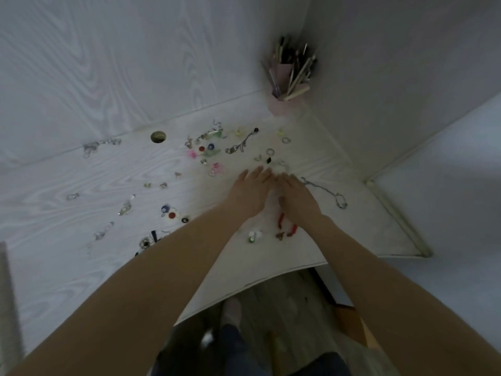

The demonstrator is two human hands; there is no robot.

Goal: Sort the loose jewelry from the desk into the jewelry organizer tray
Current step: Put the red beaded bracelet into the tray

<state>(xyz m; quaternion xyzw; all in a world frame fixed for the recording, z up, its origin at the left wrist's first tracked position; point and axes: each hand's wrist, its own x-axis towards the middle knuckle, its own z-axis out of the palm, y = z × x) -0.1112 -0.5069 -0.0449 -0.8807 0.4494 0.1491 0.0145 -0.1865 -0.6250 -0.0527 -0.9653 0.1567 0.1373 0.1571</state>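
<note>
Both bare forearms reach forward from the lower corners of the view and converge toward the middle. The left hand lies palm down, fingers straight and close together, pointing away from the person. The right hand lies just beside it (fingertips nearly meeting the left's), also palm down with fingers extended. Neither hand grips anything.
</note>
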